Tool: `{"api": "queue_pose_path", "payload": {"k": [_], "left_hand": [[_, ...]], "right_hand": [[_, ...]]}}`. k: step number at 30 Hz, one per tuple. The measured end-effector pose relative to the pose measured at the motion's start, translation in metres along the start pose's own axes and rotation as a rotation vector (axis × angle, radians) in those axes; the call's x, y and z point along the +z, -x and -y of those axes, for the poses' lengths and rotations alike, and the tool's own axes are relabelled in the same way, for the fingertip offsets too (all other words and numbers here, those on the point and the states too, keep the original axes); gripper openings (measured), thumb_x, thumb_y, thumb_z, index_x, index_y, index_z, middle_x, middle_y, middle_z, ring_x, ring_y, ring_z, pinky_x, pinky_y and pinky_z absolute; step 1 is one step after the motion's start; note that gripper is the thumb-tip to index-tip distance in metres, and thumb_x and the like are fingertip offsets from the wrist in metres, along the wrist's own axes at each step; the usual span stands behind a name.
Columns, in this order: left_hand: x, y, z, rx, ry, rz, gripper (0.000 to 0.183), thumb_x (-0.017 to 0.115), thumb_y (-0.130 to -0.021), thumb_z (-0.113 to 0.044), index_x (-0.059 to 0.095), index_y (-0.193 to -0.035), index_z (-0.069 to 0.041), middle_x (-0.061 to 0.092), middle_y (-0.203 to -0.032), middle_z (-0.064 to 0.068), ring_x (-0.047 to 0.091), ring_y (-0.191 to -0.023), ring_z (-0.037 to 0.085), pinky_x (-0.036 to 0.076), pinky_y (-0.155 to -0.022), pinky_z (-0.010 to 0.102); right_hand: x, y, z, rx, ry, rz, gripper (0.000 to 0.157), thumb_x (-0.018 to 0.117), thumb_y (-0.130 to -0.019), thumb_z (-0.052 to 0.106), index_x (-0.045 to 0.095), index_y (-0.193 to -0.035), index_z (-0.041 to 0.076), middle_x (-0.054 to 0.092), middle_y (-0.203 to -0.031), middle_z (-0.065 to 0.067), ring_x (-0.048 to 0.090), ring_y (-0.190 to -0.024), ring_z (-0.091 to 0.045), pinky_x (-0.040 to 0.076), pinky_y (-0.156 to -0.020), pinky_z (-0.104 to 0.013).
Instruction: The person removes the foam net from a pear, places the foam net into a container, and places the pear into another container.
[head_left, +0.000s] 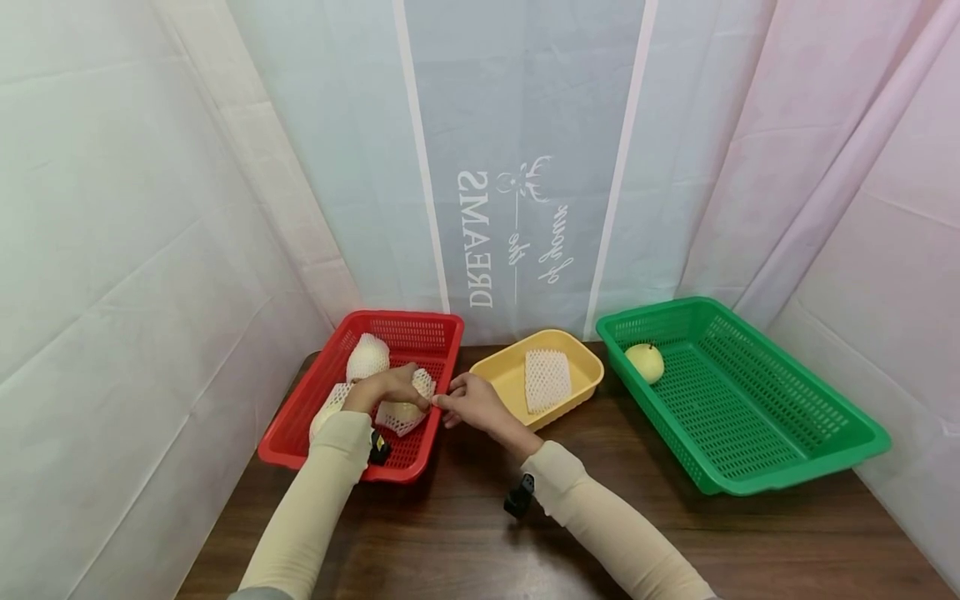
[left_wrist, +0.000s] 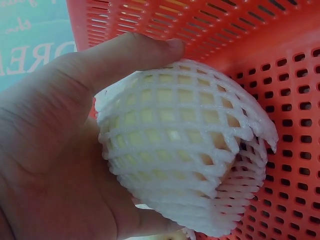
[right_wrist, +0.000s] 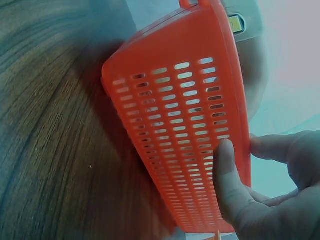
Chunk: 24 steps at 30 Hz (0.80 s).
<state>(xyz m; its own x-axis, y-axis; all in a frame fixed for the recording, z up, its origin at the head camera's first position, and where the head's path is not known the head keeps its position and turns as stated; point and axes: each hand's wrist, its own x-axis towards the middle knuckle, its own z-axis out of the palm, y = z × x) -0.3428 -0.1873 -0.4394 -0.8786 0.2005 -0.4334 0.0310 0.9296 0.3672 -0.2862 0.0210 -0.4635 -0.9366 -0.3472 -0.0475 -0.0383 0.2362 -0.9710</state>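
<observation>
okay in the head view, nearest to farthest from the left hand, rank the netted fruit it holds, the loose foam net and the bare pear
1. Netted fruit, in the left hand's grip, inside the red basket.
2. Loose foam net, to the right in the yellow tray.
3. Bare pear, farther right, in the green basket.

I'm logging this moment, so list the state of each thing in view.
Left grip: curled round the held fruit
Right grip: pinching the rim of the red basket
Held fruit: netted
Red basket: holding netted fruit
Two other fruits in it: netted
Yellow tray: holding an empty net
Empty net: lying flattened
Green basket: holding one bare fruit
Bare fruit: unwrapped, stem showing
</observation>
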Motion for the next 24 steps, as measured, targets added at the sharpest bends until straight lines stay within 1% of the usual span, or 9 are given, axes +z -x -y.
{"api": "queue_pose_path", "payload": {"k": [3,7,9,16,21,24], "left_hand": [[0.0013,-0.0013,0.0007,0.0,-0.014,-0.008,0.11,0.081,-0.085,-0.046,0.022,-0.17,-0.008,0.035,-0.171,0.022,0.032,-0.156,0.052,-0.001,-0.101,0.098],[0.0027,-0.0013,0.001,0.013,-0.007,-0.017,0.107,0.081,-0.086,-0.046,0.024,-0.169,-0.007,0.037,-0.17,0.023,0.032,-0.156,0.051,-0.004,-0.101,0.097],[0.0032,-0.0003,0.0006,0.015,-0.003,-0.019,0.106,0.08,-0.087,-0.045,0.025,-0.169,-0.007,0.037,-0.17,0.023,0.032,-0.156,0.051,-0.004,-0.102,0.097],[0.0051,0.0014,0.0002,0.003,-0.011,-0.025,0.105,0.077,-0.089,-0.046,0.022,-0.17,-0.007,0.035,-0.17,0.024,0.031,-0.157,0.051,-0.004,-0.105,0.095],[0.0052,0.0025,0.0013,0.013,-0.001,-0.046,0.105,0.078,-0.09,-0.046,0.022,-0.169,-0.006,0.037,-0.169,0.026,0.033,-0.156,0.052,-0.004,-0.104,0.096],[0.0044,0.002,0.0015,0.021,0.008,-0.052,0.105,0.078,-0.09,-0.045,0.022,-0.169,-0.005,0.037,-0.169,0.025,0.034,-0.155,0.051,-0.003,-0.105,0.095]], "right_hand": [[0.0004,0.0011,0.0012,0.009,-0.054,0.008,0.035,0.074,-0.1,0.012,0.057,-0.12,-0.012,0.076,-0.09,-0.019,0.073,-0.064,-0.015,0.064,-0.081,-0.053],[0.0002,0.0021,0.0015,0.023,-0.11,0.016,0.036,0.072,-0.101,0.009,0.056,-0.123,-0.014,0.076,-0.092,-0.02,0.072,-0.065,-0.015,0.066,-0.076,-0.044],[0.0003,0.0021,0.0006,0.028,-0.137,0.02,0.036,0.072,-0.101,0.007,0.055,-0.124,-0.014,0.077,-0.094,-0.021,0.072,-0.065,-0.015,0.066,-0.076,-0.042],[0.001,0.0017,-0.0015,0.034,-0.189,0.032,0.037,0.072,-0.101,0.007,0.055,-0.125,-0.014,0.077,-0.098,-0.023,0.074,-0.067,-0.015,0.063,-0.087,-0.052],[0.0005,0.0013,-0.0031,0.034,-0.19,0.039,0.04,0.073,-0.1,0.01,0.055,-0.127,-0.013,0.077,-0.099,-0.023,0.074,-0.069,-0.015,0.064,-0.085,-0.049],[0.0004,0.0004,-0.0037,0.033,-0.191,0.04,0.041,0.073,-0.1,0.01,0.055,-0.128,-0.014,0.077,-0.099,-0.023,0.074,-0.068,-0.015,0.064,-0.086,-0.05]]}}
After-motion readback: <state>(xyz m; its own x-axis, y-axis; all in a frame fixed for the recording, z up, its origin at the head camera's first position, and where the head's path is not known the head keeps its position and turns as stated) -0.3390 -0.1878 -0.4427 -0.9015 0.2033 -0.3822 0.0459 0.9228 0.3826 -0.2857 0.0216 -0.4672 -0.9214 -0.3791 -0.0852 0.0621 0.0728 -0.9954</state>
